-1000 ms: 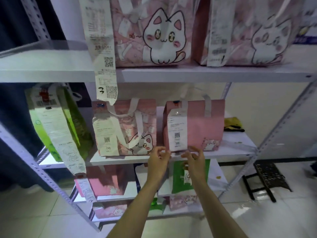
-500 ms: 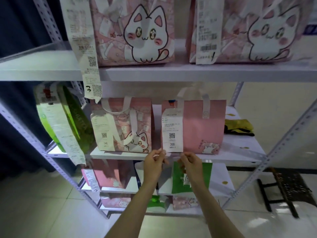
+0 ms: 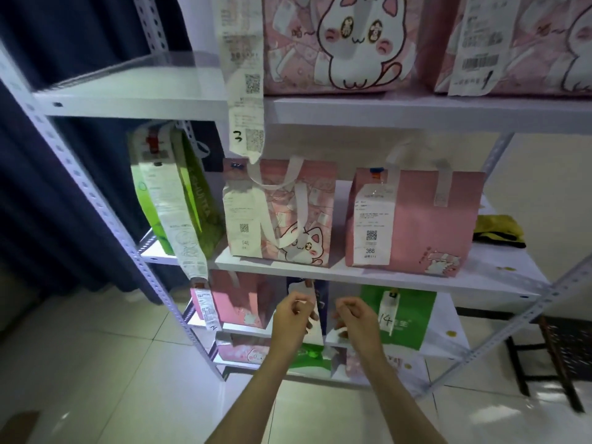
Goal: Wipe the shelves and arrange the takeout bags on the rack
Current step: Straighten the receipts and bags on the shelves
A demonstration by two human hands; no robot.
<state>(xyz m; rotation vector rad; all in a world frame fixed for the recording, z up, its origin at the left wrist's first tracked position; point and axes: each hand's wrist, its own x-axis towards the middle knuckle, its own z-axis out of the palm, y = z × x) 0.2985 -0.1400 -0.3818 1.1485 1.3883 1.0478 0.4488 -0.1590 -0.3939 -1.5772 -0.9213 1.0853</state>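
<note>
A white metal rack (image 3: 368,275) holds takeout bags. On the middle shelf stand a green bag (image 3: 192,200), a pink cat-print bag (image 3: 288,216) with receipt 046 and a plain pink bag (image 3: 426,219) with receipt 366. Below that shelf's front edge, my left hand (image 3: 293,317) and my right hand (image 3: 357,320) hover with curled fingers before a navy bag (image 3: 322,293) on the lower shelf. My left fingers pinch the white receipt (image 3: 312,310) hanging from that bag. Nothing shows in my right hand.
Two large cat-print bags (image 3: 336,43) sit on the top shelf, a long receipt (image 3: 245,91) hanging from one. A yellow cloth (image 3: 499,227) lies at the middle shelf's right end. Lower shelves hold a pink bag (image 3: 240,299) and a green bag (image 3: 407,315). A dark stool (image 3: 557,341) stands right.
Both hands have left the bottom of the 366 receipt on the plain pink bag and dropped below the shelf edge to the navy bag. The view has moved closer.
</note>
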